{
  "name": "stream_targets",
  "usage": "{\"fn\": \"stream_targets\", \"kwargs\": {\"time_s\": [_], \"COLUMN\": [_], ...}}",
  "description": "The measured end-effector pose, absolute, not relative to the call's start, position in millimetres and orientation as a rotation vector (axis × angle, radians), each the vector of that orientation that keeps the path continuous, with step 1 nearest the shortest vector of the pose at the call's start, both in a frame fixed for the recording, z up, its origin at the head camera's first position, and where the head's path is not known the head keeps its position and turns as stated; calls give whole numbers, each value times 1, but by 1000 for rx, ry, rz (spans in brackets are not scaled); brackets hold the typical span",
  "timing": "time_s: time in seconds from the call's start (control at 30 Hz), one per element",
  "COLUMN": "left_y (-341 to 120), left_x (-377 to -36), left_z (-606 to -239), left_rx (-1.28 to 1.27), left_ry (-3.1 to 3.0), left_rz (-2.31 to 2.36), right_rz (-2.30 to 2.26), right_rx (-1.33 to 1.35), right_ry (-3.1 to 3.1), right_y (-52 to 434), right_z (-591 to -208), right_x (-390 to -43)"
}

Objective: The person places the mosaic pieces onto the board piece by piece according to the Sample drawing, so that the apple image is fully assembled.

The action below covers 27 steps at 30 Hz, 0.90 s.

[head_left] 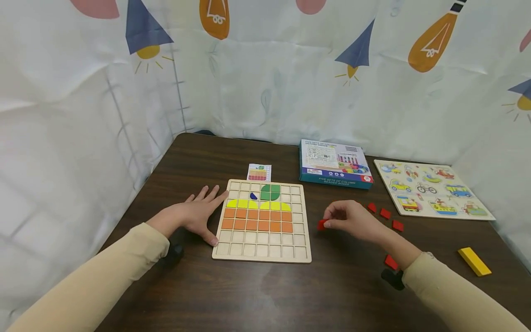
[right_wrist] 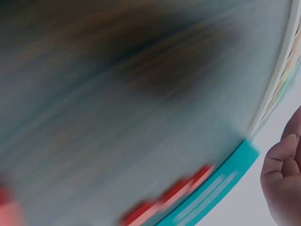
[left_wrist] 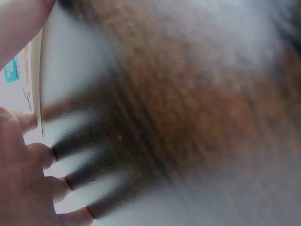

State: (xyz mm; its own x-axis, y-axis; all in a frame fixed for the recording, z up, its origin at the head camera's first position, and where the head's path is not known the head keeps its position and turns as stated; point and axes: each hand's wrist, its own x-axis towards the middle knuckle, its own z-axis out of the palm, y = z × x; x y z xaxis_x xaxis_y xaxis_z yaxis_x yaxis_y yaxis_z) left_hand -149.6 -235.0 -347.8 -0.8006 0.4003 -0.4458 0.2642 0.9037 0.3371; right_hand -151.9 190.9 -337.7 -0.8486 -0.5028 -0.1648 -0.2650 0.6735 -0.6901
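A wooden grid board (head_left: 263,249) lies on the dark table, partly filled with yellow, orange and green tiles plus one small blue piece. My left hand (head_left: 198,215) rests flat on the table against the board's left edge, fingers spread; the left wrist view shows its fingers (left_wrist: 40,155) on the table beside the board edge (left_wrist: 39,75). To the right of the board, my right hand (head_left: 348,217) pinches a small red tile (head_left: 321,224) just above the table. The blurred right wrist view shows curled fingers (right_wrist: 284,181) and red tiles (right_wrist: 164,202).
Loose red tiles (head_left: 385,213) lie right of my right hand, one (head_left: 391,262) by the forearm. A yellow block (head_left: 474,261) sits at far right. A teal box (head_left: 334,163), a vehicle puzzle board (head_left: 431,188) and a pattern card (head_left: 259,172) lie behind.
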Motion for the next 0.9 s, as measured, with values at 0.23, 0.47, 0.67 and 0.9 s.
{"fn": "stream_targets", "kwargs": {"time_s": [0.23, 0.47, 0.67, 0.9], "left_y": [-234, -234, -233, -232], "left_x": [-149, -149, -150, -148], "left_z": [-350, -347, -347, -346], "left_rx": [459, 446, 472, 471], "left_ry": [2545, 2542, 2549, 2556], "left_rz": [334, 326, 319, 303], "right_rz": [-989, -965, -917, -812], "right_rx": [-719, -844, -913, -931], "right_ry": [2438, 2338, 2351, 2384], "right_y": [116, 47, 4, -25], "right_z": [-337, -335, -337, -338], "right_x": [-158, -157, -154, -150]}}
